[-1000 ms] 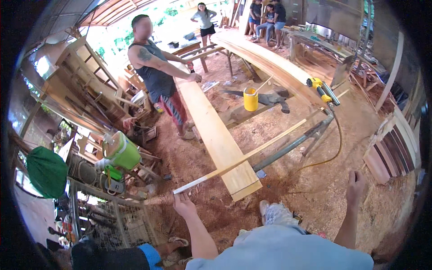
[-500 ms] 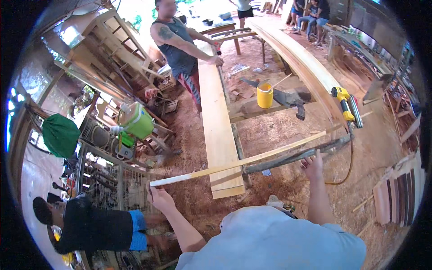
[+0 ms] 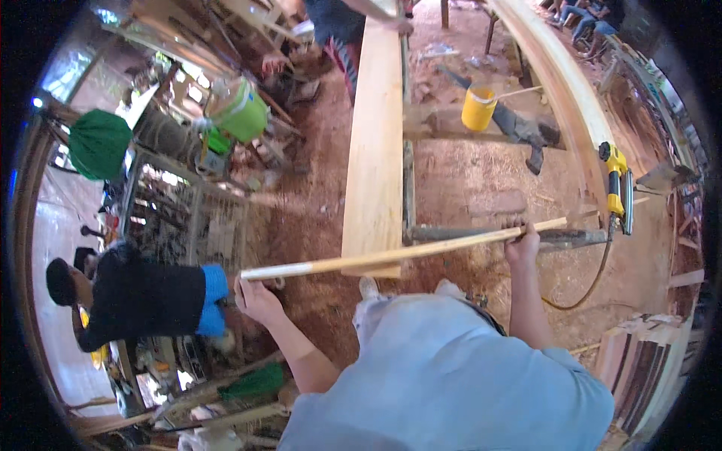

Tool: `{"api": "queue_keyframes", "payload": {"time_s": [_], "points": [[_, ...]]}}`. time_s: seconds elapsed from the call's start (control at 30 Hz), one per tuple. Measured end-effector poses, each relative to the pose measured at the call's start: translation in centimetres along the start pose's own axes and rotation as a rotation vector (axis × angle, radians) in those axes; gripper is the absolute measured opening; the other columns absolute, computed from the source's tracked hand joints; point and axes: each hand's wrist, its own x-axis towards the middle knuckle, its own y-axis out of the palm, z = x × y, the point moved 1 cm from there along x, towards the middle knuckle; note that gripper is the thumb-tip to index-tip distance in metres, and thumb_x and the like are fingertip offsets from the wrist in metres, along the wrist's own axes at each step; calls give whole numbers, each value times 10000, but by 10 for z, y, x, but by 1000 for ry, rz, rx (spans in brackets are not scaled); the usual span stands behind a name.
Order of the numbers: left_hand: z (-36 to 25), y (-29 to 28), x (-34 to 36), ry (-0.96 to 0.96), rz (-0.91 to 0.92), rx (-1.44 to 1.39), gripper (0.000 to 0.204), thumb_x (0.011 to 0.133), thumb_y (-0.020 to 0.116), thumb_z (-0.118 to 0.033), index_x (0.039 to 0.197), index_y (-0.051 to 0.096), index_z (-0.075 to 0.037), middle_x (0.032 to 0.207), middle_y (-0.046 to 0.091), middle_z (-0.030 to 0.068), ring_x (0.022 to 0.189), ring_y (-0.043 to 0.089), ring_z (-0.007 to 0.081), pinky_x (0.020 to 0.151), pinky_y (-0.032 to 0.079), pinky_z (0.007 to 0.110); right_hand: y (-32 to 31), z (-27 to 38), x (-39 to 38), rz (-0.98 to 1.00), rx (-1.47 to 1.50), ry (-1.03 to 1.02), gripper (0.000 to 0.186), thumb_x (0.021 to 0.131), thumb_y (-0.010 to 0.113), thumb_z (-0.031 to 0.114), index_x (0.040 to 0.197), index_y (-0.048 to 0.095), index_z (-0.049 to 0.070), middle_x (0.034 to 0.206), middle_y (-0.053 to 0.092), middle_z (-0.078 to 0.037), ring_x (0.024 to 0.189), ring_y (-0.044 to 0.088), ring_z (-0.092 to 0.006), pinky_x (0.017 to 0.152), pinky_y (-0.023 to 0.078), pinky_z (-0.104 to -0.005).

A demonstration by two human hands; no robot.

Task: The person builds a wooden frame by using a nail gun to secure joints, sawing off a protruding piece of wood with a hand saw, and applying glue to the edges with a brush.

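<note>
A long thin wooden strip [image 3: 421, 249], pale at its left end, spans the view in front of my body. My left hand [image 3: 257, 299] holds that left end between thumb and fingers. Toward the other end, my right hand [image 3: 521, 242] is closed around the strip. The strip crosses over the near end of a wide pale board [image 3: 374, 135], which runs away from me on supports. Behind my right hand a dark rail [image 3: 573, 238] passes under the strip. A yellow nail gun [image 3: 617, 180] with a hose hangs at the right, near the strip's far tip.
Curved planks [image 3: 560, 83] extend along the right. A yellow pail [image 3: 478, 110] with a stick sits on a support beyond the rail. One person [image 3: 331, 30] touches the board's far part; another, in black [image 3: 143, 293], is at the left. A green bucket [image 3: 242, 111] stands left.
My right hand, open below the strip before, has closed around it. The strip has come nearer to my body, and my view has tipped down.
</note>
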Motion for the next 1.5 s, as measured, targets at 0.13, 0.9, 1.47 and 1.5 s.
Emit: {"api": "queue_keyframes", "payload": {"time_s": [0.13, 0.9, 1.47, 1.5], "points": [[13, -12, -5, -197, 69, -310, 143, 926, 598, -77, 1005, 620, 40, 985, 644, 139, 916, 630, 246, 775, 521, 359, -25, 12, 4, -76, -137, -15, 204, 1011, 454, 179, 856, 497, 54, 740, 517, -50, 704, 518, -200, 773, 503, -390], [4, 55, -70, -424, 564, 86, 71, 841, 674, -67, 830, 670, 3, 701, 638, 44, 623, 558, 84, 571, 438, 253, -29, -6, -33, -226, -72, -229, 196, 995, 476, 227, 859, 519, 92, 713, 544, -52, 644, 542, -215, 647, 505, -388], [10, 73, -77, -555, 744, 323, 209, 838, 728, -164, 793, 709, 40, 692, 649, 50, 616, 563, 108, 578, 435, 262, -38, 27, -49, -222, -83, -331, 222, 987, 414, 138, 771, 392, 89, 667, 376, -12, 581, 375, -153, 544, 385, -329], [8, 74, -77, -487, 799, 426, 220, 835, 734, -169, 797, 710, 47, 704, 648, 57, 622, 565, 113, 575, 436, 263, -43, 27, -49, -307, -81, -301, 225, 982, 422, 133, 762, 384, 98, 664, 368, -7, 576, 366, -148, 540, 381, -326]]}}
